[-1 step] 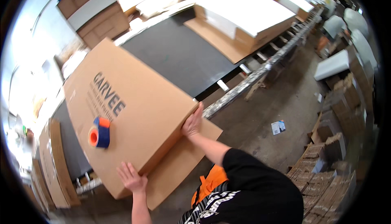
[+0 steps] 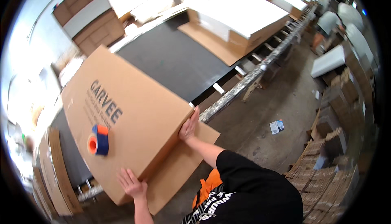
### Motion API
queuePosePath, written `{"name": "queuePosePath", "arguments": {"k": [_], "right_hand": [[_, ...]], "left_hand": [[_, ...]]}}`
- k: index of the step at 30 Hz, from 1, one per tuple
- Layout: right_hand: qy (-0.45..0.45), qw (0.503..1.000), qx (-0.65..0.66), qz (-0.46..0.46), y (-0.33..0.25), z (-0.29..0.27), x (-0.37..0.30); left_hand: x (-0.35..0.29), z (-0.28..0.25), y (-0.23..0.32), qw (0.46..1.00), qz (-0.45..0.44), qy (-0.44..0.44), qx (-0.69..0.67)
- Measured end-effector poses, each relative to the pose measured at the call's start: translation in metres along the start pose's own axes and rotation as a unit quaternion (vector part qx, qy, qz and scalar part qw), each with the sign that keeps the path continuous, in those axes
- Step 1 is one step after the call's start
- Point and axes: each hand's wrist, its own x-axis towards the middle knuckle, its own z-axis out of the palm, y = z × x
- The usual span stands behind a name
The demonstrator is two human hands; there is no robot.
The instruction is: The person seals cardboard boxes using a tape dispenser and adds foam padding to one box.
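Observation:
A large brown cardboard carton [image 2: 150,102] with dark print lies tilted across the belt in front of me. One of its end flaps [image 2: 183,163] sticks out toward my body. My left hand [image 2: 133,184] rests on the carton's top near the close edge, its fingers spread. Against the end face, by the right corner, my right hand [image 2: 189,127] presses with outstretched fingers. On the carton's top sits a blue and orange tape dispenser [image 2: 99,141], which neither hand touches.
A black conveyor belt [image 2: 163,53] runs from lower left to upper right, edged by a metal rail [image 2: 244,85]. Farther along stands an open carton with a white top [image 2: 244,14]. Stacked flat cardboard [image 2: 313,183] lines the right side. People [image 2: 326,24] bend over at far right.
The whole view has shifted a little, with the carton and tape dispenser sitting slightly lower in it. Both my hands keep their places on the carton.

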Motion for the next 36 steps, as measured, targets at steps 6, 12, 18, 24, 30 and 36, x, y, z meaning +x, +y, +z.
{"name": "queuePosePath", "arguments": {"k": [6,12,18,24,30,36], "right_hand": [[-0.24,0.964,-0.037,0.106,0.006,-0.086,0.003],[-0.141,0.5,0.59,0.618,-0.016,-0.136,0.007],[-0.146,0.615,0.405,0.661,-0.097,-0.035,0.056],[-0.137,0.909,0.239,0.312,-0.118,-0.048,0.051],[-0.411,0.759,0.32,0.39,-0.283,0.048,0.01],[-0.462,0.787,-0.198,0.357,-0.361,0.229,-0.079]], "left_hand": [[-0.027,-0.007,-0.023,0.999,-0.03,-0.023,0.024],[-0.006,-0.012,-0.014,0.996,-0.054,-0.07,0.025],[0.056,-0.035,0.014,0.961,0.007,-0.233,-0.15],[0.131,-0.013,0.058,0.937,0.109,-0.321,-0.08],[0.098,0.024,0.054,0.956,0.088,-0.261,-0.104],[0.108,0.015,0.069,0.955,0.057,-0.204,-0.207]]}}
